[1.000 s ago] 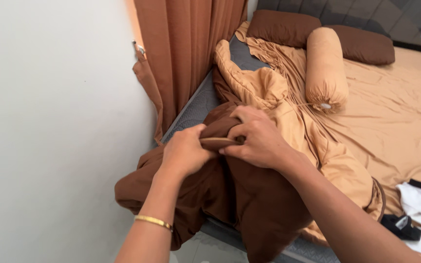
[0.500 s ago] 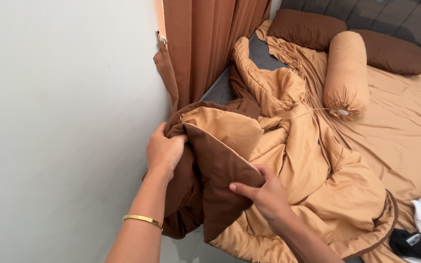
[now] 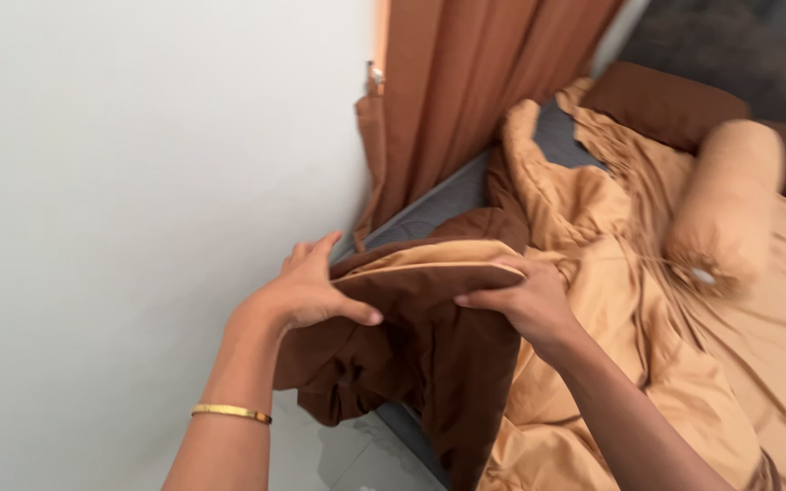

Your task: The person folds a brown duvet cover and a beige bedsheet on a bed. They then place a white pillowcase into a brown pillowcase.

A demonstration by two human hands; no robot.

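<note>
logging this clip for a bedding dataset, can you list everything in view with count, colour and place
comforter: 1, dark brown one side and tan the other, bunched at the bed's near left edge, held by both hands
bolster: 1, tan, lying on the bed at right
pillows: 2, dark brown, at the head of the bed
bed sheet: 1, tan, rumpled over the bed
mattress: 1, grey, bared strip beside the curtain
curtain: 1, rust brown, hanging at top centre
wall: 1, white, left
bracelet: 1, gold, on the left wrist
left hand: gripping the comforter's edge
right hand: pinching the same edge
</note>
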